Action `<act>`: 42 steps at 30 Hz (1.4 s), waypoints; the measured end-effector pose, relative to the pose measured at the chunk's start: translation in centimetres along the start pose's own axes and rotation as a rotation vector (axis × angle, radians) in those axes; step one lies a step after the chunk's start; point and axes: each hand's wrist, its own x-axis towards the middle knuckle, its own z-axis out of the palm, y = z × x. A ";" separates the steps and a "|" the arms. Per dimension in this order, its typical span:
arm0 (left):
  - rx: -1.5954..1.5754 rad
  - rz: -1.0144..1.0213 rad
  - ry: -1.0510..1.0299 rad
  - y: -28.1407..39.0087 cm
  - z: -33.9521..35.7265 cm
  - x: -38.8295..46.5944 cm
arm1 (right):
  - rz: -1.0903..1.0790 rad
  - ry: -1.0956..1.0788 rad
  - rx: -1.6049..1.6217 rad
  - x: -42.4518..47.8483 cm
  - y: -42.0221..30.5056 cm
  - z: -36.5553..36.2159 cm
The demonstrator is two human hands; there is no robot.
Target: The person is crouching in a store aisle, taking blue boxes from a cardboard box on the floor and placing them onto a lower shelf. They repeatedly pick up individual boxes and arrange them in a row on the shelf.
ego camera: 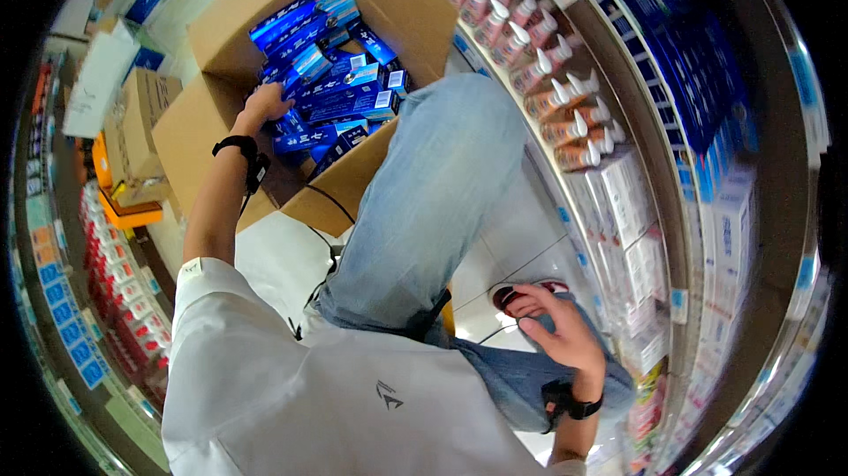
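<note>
An open cardboard box [218, 105] stands on the floor in front of me, holding several blue toothpaste-like cartons [338, 102] in a loose heap. My left hand [266, 105] reaches over the box's near left side, its fingers among the cartons. Its fingertips are partly hidden, so I cannot tell whether it grips one. My right hand [560, 327] hangs above my right knee and shoe with fingers apart and nothing in it. Both wrists wear black straps, and a thin dark cable runs beside the box's lower flap.
Close on the right runs a shelf with pump bottles [493, 25], white cartons [626, 198] and stacked blue packs [702, 72]. Smaller cardboard boxes [147, 118] and an orange tray [132, 211] are at the left, near another stocked shelf [126, 290]. My bent left knee touches the box's side.
</note>
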 end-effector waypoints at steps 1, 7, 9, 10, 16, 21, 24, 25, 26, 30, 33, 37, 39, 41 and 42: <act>-0.018 -0.027 -0.063 -0.9 1.4 0.1 | 0.012 -0.006 0.022 0.5 -0.4 0.0; -0.116 0.249 -0.240 -1.2 7.6 -0.6 | 0.018 -0.060 0.026 4.2 -2.5 1.3; -0.079 0.154 -0.300 1.0 7.9 -1.1 | 0.029 -0.073 -0.001 5.2 -3.1 1.5; -0.047 0.164 -0.341 2.6 7.6 -0.8 | 0.034 -0.074 -0.014 5.5 -3.3 1.7; 0.168 0.253 -0.250 4.9 6.5 -0.6 | 0.024 -0.115 -0.133 6.4 -4.4 1.8; 0.130 0.280 -0.295 5.4 -3.1 -2.6 | -0.034 -0.142 -0.207 4.3 -6.0 -1.1; -0.013 0.454 -0.053 2.5 -8.3 -4.7 | -0.110 -0.106 -0.197 3.5 -6.7 -2.8; -0.113 0.507 -0.080 3.1 -11.0 -6.2 | -0.133 -0.087 -0.180 3.3 -6.6 -3.3; -0.204 0.558 -0.106 4.3 -14.0 -8.7 | -0.164 -0.066 -0.159 3.0 -6.7 -3.7; -0.573 0.710 -0.089 12.7 -20.1 -20.1 | -0.191 -0.048 0.475 3.1 -5.2 -2.1; -0.330 0.965 0.183 20.6 -20.9 -26.5 | -0.299 -0.187 0.765 2.4 -4.4 -0.3; -0.065 1.078 0.527 30.6 -17.0 -32.3 | -0.598 -0.074 0.983 0.7 -5.1 1.4; 0.116 1.188 0.656 34.5 -15.4 -33.4 | -0.632 0.056 1.075 -0.3 -4.2 1.2; 0.253 1.264 0.767 37.3 -13.9 -33.9 | -0.541 0.252 1.269 -1.8 -3.2 1.3; 0.241 1.322 0.763 38.2 -13.4 -34.0 | -0.491 0.350 1.375 -2.5 -3.1 1.5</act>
